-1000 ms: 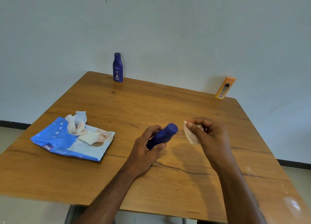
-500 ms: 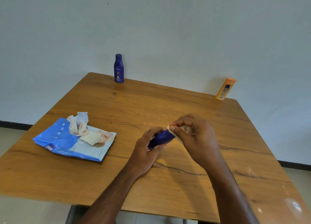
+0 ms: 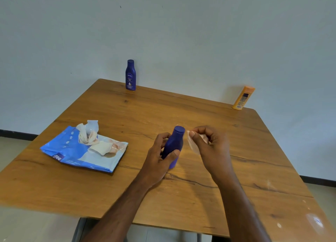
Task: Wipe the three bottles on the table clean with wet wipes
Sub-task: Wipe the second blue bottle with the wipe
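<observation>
The left hand has its fingers curled round a dark blue bottle held nearly upright over the middle of the bench, and just right of that bottle the right hand pinches a wet wipe between thumb and fingertips, close beside the bottle but not on it. Judging by this, the held bottle is mid-wipe. Behind it at the bench's far edge stand a second blue bottle and, to the far right, an orange bottle; nothing shows whether they are wiped, and the wipe pack lies open to the left.

Left hand gripping blue bottle (cap up), right hand pinching wipe
</observation>
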